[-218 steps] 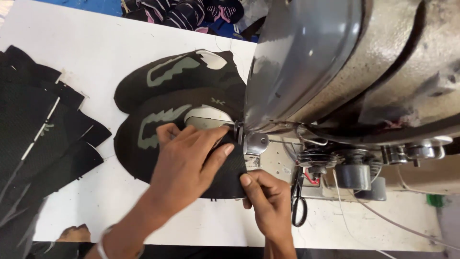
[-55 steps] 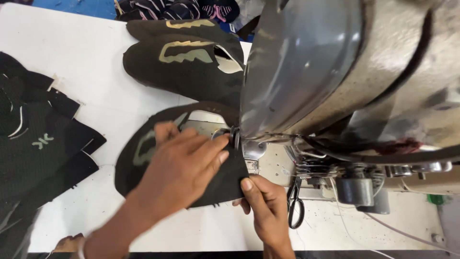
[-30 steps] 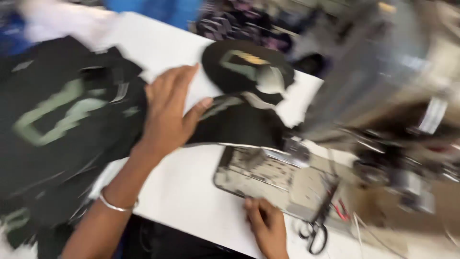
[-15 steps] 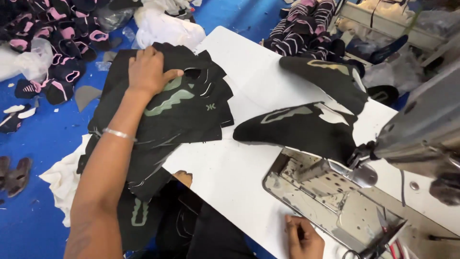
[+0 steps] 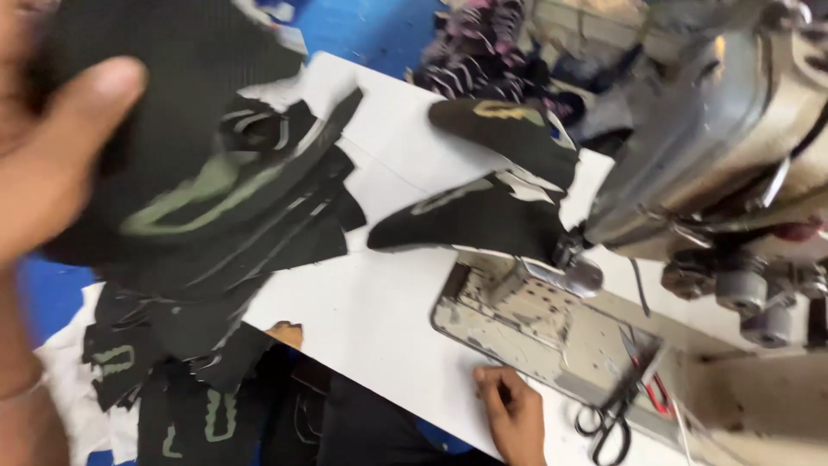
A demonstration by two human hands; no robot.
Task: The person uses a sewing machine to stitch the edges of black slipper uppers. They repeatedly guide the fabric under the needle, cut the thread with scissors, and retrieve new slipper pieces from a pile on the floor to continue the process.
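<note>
My left hand (image 5: 52, 164) pinches a black shoe-upper piece (image 5: 172, 147) at upper left; its grey-green mark runs lower-left to upper-right. My right hand (image 5: 516, 414) rests on the white table (image 5: 379, 319), fingers loosely together.

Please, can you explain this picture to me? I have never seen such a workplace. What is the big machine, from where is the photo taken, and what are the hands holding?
The photo comes from a camera worn on the person's head, looking down at their own hands. The big grey machine on the right is an industrial sewing machine; its metal plate sits in the white table. The left hand, blurred and close to the camera, holds up a black fabric piece with a pale green mark. The right hand rests on the table edge and holds nothing. More black pieces lie by the needle, a stack lies further left, and scissors lie near the plate.
</note>
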